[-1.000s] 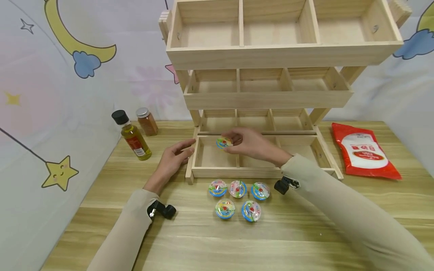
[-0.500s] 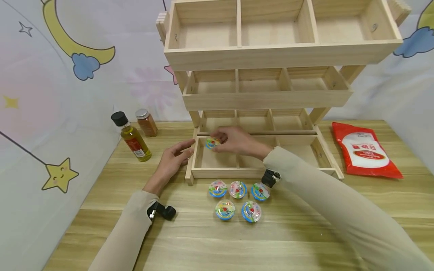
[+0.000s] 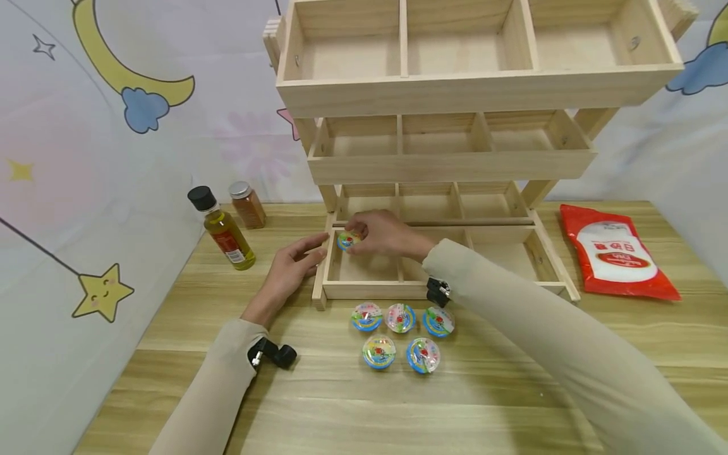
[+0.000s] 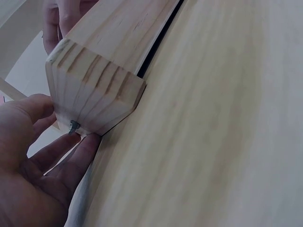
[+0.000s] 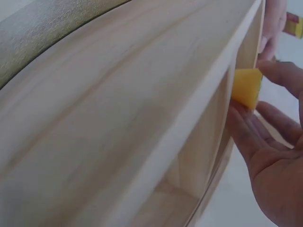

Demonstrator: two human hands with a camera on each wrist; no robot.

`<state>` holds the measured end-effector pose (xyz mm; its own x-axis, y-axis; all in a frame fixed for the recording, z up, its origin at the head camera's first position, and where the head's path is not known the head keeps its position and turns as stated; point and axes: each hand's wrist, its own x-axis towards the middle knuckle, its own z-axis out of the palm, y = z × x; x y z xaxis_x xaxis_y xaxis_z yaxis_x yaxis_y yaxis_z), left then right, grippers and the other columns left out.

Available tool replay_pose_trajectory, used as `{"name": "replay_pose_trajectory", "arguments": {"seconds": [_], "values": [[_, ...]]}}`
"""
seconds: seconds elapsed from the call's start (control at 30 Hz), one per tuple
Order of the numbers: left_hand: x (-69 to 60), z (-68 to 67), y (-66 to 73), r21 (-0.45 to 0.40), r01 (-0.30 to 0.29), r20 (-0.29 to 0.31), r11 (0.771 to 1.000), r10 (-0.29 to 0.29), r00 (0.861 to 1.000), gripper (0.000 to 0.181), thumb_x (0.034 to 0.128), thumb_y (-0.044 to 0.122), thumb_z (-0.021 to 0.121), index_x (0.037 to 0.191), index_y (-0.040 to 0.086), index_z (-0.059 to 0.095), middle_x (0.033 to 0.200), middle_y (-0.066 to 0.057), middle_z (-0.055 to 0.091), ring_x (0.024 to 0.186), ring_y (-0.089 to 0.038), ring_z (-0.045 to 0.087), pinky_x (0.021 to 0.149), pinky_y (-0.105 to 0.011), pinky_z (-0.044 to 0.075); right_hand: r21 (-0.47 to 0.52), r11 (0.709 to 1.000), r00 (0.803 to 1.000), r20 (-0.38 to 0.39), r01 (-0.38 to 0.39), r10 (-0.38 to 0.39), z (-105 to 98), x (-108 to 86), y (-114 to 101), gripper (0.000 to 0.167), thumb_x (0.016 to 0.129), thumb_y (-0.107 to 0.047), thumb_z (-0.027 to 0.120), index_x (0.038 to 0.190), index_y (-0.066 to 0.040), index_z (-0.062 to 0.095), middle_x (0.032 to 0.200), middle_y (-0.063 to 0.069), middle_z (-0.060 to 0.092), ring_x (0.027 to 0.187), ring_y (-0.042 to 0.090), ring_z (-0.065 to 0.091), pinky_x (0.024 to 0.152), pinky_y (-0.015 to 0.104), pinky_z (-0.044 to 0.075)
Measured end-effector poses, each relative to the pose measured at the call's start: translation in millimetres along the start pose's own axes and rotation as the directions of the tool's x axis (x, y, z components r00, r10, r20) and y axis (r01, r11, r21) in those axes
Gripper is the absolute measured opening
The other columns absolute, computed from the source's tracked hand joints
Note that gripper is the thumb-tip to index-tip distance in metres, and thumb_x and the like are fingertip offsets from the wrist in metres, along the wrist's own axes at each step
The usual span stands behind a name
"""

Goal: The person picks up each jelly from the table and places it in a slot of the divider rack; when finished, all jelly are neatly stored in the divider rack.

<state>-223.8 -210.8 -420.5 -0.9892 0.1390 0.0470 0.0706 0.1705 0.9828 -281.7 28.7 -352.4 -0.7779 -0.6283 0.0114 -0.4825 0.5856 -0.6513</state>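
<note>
My right hand (image 3: 383, 234) pinches a small jelly cup (image 3: 345, 240) with a bright printed lid. It holds the cup inside the left compartment of the bottom tray (image 3: 364, 268) of a wooden rack, near the back left corner. In the right wrist view the cup's yellow side (image 5: 246, 87) shows between thumb and fingers. My left hand (image 3: 287, 268) touches the left side of the rack's base, its fingertips against the wooden end (image 4: 94, 90) in the left wrist view. Several more jelly cups (image 3: 379, 351) lie in two rows on the table in front of the rack.
Higher tiers of the rack (image 3: 478, 95) overhang the bottom tray, each divided into three compartments. An oil bottle (image 3: 229, 237) and a spice jar (image 3: 248, 206) stand left of the rack. A red and white bag (image 3: 618, 253) lies to its right on the table (image 3: 341, 411).
My right hand has carried the jelly cup leftward within the bottom tray's left compartment, toward its left wall. My left hand and the cups on the table have stayed put.
</note>
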Motion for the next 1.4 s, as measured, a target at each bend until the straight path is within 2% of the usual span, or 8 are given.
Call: {"name": "replay_pose_trajectory", "arguments": {"seconds": [0.17,0.33,0.43,0.6,0.8,0.93,1.17,1.4], "values": [[0.4,-0.1,-0.3,0.000,0.002,0.001,1.000,-0.002,1.000,0.043,0.1087,0.015,0.064,0.149,0.002,0.060,0.152,-0.016,0.058,0.123,-0.022,0.064,0.091,-0.025,0.060,-0.056,0.998,1.000,0.015,-0.003,0.003,6.0,5.7,-4.0,0.046,0.091,-0.020,0.085,0.130,-0.001,0.071,0.116,0.012,0.074,0.107,0.024,0.066,0.096,0.035,0.054],[0.7,0.1,-0.8,-0.005,0.001,0.001,1.000,-0.001,1.000,0.043,0.1084,0.015,0.065,0.149,0.002,0.060,0.152,-0.016,0.058,0.124,-0.021,0.063,0.092,-0.024,0.059,-0.088,0.996,1.000,0.016,-0.013,0.014,10.6,8.1,-5.7,0.040,0.088,-0.020,0.085,0.122,-0.001,0.073,0.099,0.007,0.070,0.094,0.022,0.061,0.086,0.034,0.053],[0.9,0.4,-0.5,-0.005,0.000,-0.002,1.000,0.000,1.000,0.043,0.1083,0.016,0.066,0.149,0.003,0.061,0.151,-0.015,0.058,0.125,-0.022,0.063,0.092,-0.024,0.059,-0.100,0.995,1.000,0.012,-0.021,0.023,12.5,8.7,-5.5,0.039,0.088,-0.021,0.084,0.121,-0.002,0.073,0.096,0.006,0.069,0.091,0.021,0.060,0.083,0.034,0.052],[1.3,0.9,0.3,-0.009,-0.003,0.000,1.000,0.003,1.000,0.043,0.1084,0.016,0.065,0.149,0.002,0.060,0.151,-0.016,0.059,0.125,-0.023,0.063,0.092,-0.025,0.059,-0.118,0.992,0.999,0.003,-0.040,0.041,15.4,8.5,-5.5,0.037,0.090,-0.022,0.084,0.119,-0.001,0.073,0.104,0.009,0.072,0.096,0.023,0.063,0.087,0.034,0.054],[1.2,0.4,-0.1,-0.003,-0.003,-0.001,1.000,0.003,1.000,0.043,0.1084,0.015,0.065,0.149,0.002,0.061,0.151,-0.016,0.058,0.124,-0.021,0.064,0.091,-0.025,0.059,-0.052,0.996,0.998,0.008,-0.067,0.068,17.9,5.9,-4.3,0.037,0.093,-0.019,0.084,0.124,0.000,0.071,0.120,0.013,0.075,0.110,0.026,0.067,0.097,0.036,0.056],[0.8,-0.2,-0.6,0.004,-0.002,-0.001,1.000,0.002,1.000,0.043,0.1084,0.016,0.065,0.149,0.003,0.061,0.151,-0.016,0.058,0.126,-0.024,0.062,0.092,-0.025,0.059,-0.040,0.997,0.998,0.023,-0.064,0.065,16.5,3.4,-2.5,0.041,0.093,-0.020,0.084,0.127,0.000,0.070,0.123,0.014,0.074,0.114,0.027,0.066,0.101,0.037,0.055],[0.3,-0.3,-0.6,-0.021,0.010,-0.007,1.000,-0.010,1.000,0.044,0.1084,0.014,0.065,0.150,0.002,0.060,0.152,-0.017,0.058,0.127,-0.026,0.062,0.092,-0.025,0.059,-0.095,0.995,0.998,0.061,-0.025,0.031,5.8,-8.9,-7.9,0.048,0.095,-0.022,0.083,0.133,0.003,0.065,0.128,0.017,0.071,0.119,0.031,0.065,0.104,0.040,0.054],[0.4,0.0,-0.8,-0.011,0.013,-0.006,1.000,-0.013,1.000,0.044,0.1084,0.015,0.065,0.150,0.002,0.060,0.152,-0.017,0.057,0.128,-0.027,0.062,0.093,-0.025,0.059,-0.114,0.992,0.996,0.075,0.060,-0.051,-10.7,-34.6,-16.8,0.047,0.098,-0.020,0.081,0.135,0.005,0.066,0.135,0.019,0.069,0.123,0.032,0.066,0.106,0.041,0.054]]}}
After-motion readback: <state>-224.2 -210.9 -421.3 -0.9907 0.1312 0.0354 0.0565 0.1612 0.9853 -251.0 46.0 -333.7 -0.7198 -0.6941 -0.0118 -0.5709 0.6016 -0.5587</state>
